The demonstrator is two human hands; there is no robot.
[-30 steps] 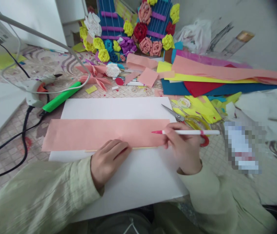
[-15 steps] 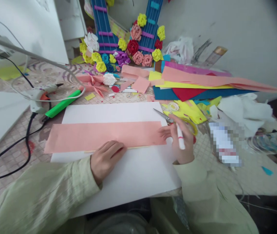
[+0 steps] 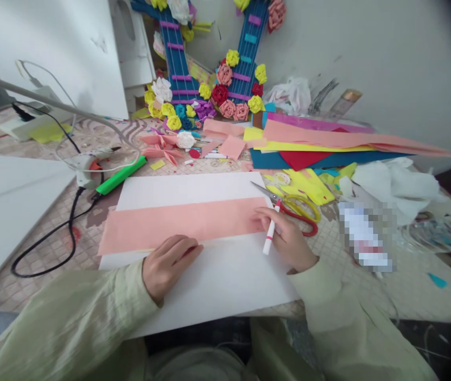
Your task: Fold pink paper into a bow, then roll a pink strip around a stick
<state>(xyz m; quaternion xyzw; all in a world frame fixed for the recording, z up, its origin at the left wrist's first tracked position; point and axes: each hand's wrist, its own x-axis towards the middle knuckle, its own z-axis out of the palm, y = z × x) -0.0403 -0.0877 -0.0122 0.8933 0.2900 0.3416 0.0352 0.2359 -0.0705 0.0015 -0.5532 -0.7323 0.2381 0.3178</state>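
On the patterned worktop (image 3: 368, 288) lies a large white rectangular sheet (image 3: 209, 293), crossed by a long pink paper strip (image 3: 185, 225) whose left end overhangs it. At the sheet's right edge: metal scissors with yellow and red handles (image 3: 272, 195). Left of the sheet: a long green bar (image 3: 121, 174), just right of a white glue gun (image 3: 86, 170). Behind, right: layered coloured paper sheets (image 3: 308, 143). Farther back, left of these: two blue guitar-shaped pieces (image 3: 180, 69).

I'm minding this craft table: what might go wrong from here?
The marker in the right hand has a red end near the pink strip; if uncapped, it might leave stray marks. The scissors lie just beyond that hand, so it could brush against them. The looped black cord lies near the left sleeve, which may snag it.
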